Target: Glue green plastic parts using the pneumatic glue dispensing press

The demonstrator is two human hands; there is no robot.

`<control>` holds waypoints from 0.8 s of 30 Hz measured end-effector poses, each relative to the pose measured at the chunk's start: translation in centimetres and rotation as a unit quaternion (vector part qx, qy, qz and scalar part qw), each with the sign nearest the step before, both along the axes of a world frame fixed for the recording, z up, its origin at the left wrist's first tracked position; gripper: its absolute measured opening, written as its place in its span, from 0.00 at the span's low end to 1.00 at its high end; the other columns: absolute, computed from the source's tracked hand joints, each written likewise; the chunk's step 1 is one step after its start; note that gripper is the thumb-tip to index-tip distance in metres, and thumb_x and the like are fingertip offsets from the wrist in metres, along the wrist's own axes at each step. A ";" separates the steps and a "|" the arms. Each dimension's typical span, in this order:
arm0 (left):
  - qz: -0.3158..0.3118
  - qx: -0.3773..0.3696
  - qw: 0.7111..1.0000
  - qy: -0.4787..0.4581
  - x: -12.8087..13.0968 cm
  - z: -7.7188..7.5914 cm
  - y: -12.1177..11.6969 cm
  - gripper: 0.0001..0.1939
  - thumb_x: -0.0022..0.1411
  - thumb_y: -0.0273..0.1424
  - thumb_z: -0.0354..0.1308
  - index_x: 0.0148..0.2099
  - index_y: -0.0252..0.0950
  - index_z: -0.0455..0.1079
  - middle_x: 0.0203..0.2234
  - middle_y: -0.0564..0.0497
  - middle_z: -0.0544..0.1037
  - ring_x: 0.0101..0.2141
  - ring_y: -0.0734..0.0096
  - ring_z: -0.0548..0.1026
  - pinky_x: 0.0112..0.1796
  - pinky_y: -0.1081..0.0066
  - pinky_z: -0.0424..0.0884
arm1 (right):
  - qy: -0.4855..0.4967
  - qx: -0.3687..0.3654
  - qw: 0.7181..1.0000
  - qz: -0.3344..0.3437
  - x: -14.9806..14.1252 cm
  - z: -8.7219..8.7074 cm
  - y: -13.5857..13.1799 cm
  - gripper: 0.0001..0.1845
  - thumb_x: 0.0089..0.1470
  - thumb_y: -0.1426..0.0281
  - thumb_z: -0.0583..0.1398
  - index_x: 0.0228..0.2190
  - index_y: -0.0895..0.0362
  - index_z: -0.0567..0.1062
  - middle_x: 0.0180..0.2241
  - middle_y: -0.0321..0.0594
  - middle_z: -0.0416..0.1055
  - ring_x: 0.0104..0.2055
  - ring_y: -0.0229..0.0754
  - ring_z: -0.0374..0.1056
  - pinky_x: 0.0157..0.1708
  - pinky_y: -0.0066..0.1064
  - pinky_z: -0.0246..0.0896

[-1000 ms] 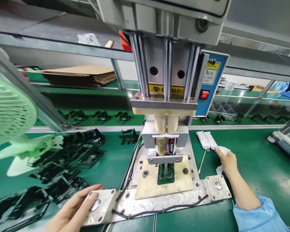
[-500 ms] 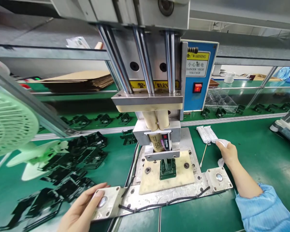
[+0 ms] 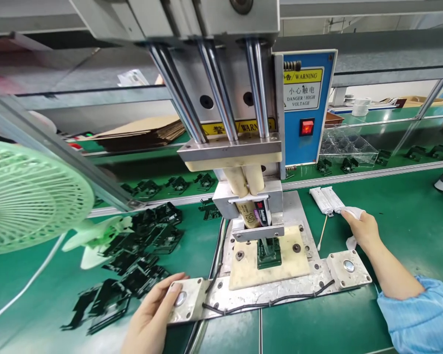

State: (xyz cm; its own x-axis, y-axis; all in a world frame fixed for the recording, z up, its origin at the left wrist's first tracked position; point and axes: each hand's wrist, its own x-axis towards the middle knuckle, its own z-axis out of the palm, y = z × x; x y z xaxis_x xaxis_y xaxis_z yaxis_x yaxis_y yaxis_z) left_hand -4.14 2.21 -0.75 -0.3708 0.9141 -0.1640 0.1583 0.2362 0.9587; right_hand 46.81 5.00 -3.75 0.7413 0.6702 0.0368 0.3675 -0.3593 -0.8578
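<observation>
My left hand [image 3: 153, 314] is at the left button box [image 3: 186, 299] of a metal press [image 3: 239, 147]. Its thumb lies over the edge of the round button, with the fingers stretched along the box's far left side. My right hand [image 3: 365, 231] is closed on a crumpled white wipe [image 3: 354, 212], beside two white tubes [image 3: 327, 200] and a cotton swab [image 3: 322, 233]. Two adhesive cartridges [image 3: 254, 214] sit in the press's holder. Below the holder, a small dark green part [image 3: 269, 254] lies on the cream plate [image 3: 239, 275].
Several black parts [image 3: 147, 246] are heaped left of the press, near a green fan [image 3: 33, 196]. The right button box [image 3: 349, 269] stands by my right forearm. Behind are a blue control box [image 3: 305, 110] with a lit red switch, a clear tray [image 3: 349, 142] and stacked cardboard [image 3: 140, 132].
The camera view has shifted, so the press, fan and both hands appear further right. My hands keep the same places at the button box and the wipe.
</observation>
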 end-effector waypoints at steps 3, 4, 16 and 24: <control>-0.007 -0.001 1.000 -0.004 0.1 0.2 0.0 0.37 0.37 0.60 0.72 0.44 0.39 0.78 0.39 0.49 0.82 0.35 0.66 0.76 0.29 0.81 0.72 | 0.005 0.004 1.000 0.002 0.0 0.0 0.0 0.22 0.39 0.48 0.63 0.22 0.55 0.76 0.24 0.44 0.76 0.34 0.56 0.74 0.34 0.41 0.65; -0.008 -0.002 1.000 -0.007 0.1 0.3 0.0 0.37 0.38 0.59 0.72 0.44 0.40 0.78 0.39 0.50 0.82 0.35 0.67 0.76 0.29 0.82 0.72 | 0.007 0.005 1.000 0.002 0.0 -0.1 0.0 0.22 0.39 0.48 0.63 0.23 0.55 0.76 0.24 0.44 0.76 0.35 0.57 0.74 0.34 0.42 0.65; -0.031 -0.001 0.999 -0.021 -1.0 -0.6 0.0 0.31 0.45 0.55 0.72 0.46 0.41 0.78 0.41 0.50 0.82 0.36 0.66 0.78 0.31 0.80 0.74 | 0.008 0.011 1.000 -0.001 -0.1 0.2 0.0 0.19 0.38 0.51 0.65 0.22 0.54 0.76 0.22 0.43 0.75 0.35 0.57 0.75 0.36 0.43 0.65; -0.012 0.015 0.999 -0.027 -0.2 -0.3 -0.1 0.32 0.42 0.56 0.73 0.44 0.40 0.78 0.42 0.49 0.82 0.35 0.66 0.78 0.30 0.79 0.74 | 0.002 0.006 1.000 -0.008 0.1 0.4 -0.2 0.19 0.37 0.51 0.66 0.19 0.53 0.73 0.19 0.41 0.71 0.31 0.55 0.73 0.32 0.42 0.64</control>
